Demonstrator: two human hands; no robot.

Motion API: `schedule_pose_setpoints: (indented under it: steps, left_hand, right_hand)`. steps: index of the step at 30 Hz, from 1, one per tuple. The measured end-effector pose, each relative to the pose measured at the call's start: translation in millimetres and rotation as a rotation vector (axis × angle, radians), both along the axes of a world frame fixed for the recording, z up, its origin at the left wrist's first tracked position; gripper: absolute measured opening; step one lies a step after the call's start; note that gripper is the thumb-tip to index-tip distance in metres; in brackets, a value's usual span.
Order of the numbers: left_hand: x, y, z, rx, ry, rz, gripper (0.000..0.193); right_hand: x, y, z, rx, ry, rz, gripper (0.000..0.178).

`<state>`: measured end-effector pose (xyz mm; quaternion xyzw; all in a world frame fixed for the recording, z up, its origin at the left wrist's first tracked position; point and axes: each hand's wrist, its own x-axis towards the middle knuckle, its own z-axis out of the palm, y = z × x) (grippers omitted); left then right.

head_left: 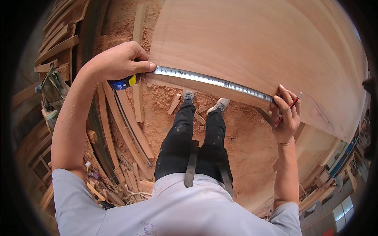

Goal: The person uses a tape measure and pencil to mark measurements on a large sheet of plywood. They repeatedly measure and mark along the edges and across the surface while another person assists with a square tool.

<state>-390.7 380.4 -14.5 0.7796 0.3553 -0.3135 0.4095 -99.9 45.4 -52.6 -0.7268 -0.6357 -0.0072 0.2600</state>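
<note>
A large wooden panel (236, 43) lies in front of me. Along its near edge stretches the silver blade of a tape measure (212, 80), from one of my hands to the other. My left hand (128, 63) grips the tape at the panel's left corner, its thumb on the blade; the blue and yellow case (122, 83) hangs just below the fingers. At the right end of the blade, my right hand (286, 112) presses fingertips to the panel's edge. A red and black pencil (286, 111) is tucked between that hand's fingers.
Sawdust and wood offcuts (174, 104) cover the floor around my shoes. Long wooden strips (128, 126) and a thin metal rod (132, 128) lie at left, near stacked boards (59, 45) and a green bag (53, 86). Another pale panel (315, 143) is below the large one at right.
</note>
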Motion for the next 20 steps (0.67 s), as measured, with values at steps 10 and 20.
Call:
schedule_pose_setpoints:
  steps: [10,20]
  left_hand:
    - [0,3,8,-0.018,-0.026,-0.040,0.042]
    - [-3,2,8,-0.018,-0.030,-0.024,0.040]
  right_hand:
    - [-10,4,4,-0.020,-0.026,0.039,0.023]
    - [-9,2,5,-0.056,0.009,0.042,0.023]
